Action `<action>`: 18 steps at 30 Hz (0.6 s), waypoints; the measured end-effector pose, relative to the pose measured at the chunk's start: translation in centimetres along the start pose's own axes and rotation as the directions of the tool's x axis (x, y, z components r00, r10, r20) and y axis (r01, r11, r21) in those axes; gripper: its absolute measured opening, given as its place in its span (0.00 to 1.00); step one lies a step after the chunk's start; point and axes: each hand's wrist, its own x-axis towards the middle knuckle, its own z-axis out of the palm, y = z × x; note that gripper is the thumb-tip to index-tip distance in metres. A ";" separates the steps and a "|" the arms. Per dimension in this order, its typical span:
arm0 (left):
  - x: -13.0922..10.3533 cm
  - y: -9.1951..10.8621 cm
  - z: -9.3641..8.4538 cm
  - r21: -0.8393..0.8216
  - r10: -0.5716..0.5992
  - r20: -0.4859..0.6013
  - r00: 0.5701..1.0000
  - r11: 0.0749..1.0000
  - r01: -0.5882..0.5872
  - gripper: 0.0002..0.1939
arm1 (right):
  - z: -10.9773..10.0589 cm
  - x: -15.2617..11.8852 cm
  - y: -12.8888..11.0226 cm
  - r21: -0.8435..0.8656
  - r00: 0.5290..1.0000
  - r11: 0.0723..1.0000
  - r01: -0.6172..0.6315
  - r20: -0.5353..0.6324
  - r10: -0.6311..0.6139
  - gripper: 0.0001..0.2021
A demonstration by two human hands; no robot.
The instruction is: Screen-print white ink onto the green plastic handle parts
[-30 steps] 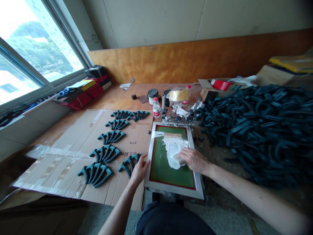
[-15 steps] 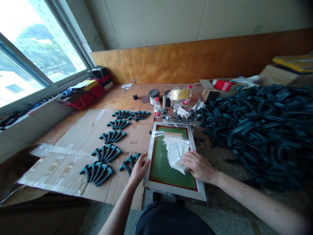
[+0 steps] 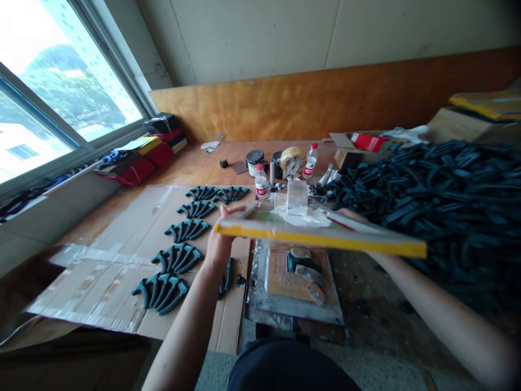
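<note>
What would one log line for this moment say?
left hand: grips printing screen frame | right hand: mostly hidden behind frame | frame: raised, tilted | under it: dark curved part on base plate

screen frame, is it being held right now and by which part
Yes. The left hand grips the screen frame at its left edge, lifting it off the base. The right hand is hidden behind the frame's right side, so its hold cannot be told.

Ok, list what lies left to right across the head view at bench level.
Window → red cloth stack → dark curved parts on cardboard → left hand → lifted yellow-edged screen frame → big pile of dark parts.
</note>
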 end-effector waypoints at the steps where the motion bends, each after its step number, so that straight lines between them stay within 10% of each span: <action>1: 1.1 0.9 0.7 -0.054 0.056 0.006 0.998 0.997 -0.055 0.32 | 1.2 -1.6 0.6 -0.003 0.998 1.000 0.016 0.064 -0.016 0.18; 6: 2.4 1.2 3.1 -0.156 0.123 -0.070 0.990 0.979 -0.133 0.30 | 6.7 -8.0 -1.5 -0.090 0.954 0.983 0.159 0.270 -0.130 0.13; 9: -1.9 -3.1 4.4 -0.115 -0.177 0.095 0.980 0.975 0.188 0.33 | 6.9 -9.2 -5.4 -0.084 0.960 0.996 -0.005 0.279 0.029 0.08; 11: -5.7 -6.8 5.2 0.055 -0.517 0.346 0.783 0.844 0.533 0.36 | 6.5 -9.7 -8.7 -0.014 0.978 0.997 -0.072 0.196 0.073 0.08; 13: -9.0 -9.8 5.7 0.029 -0.601 0.348 0.720 0.774 0.632 0.35 | 6.2 -10.3 -11.4 0.103 0.988 0.993 0.065 0.134 -0.078 0.08; 16: -11.0 -12.4 4.5 -0.077 -0.582 0.207 0.786 0.792 0.606 0.32 | 5.3 -10.8 -11.1 0.272 0.925 0.923 0.272 0.190 -0.328 0.11; 18: -10.8 -13.4 1.7 -0.044 -0.561 0.052 0.826 0.825 0.563 0.31 | 4.2 -10.6 -6.6 0.215 0.956 0.968 0.131 0.231 -0.181 0.14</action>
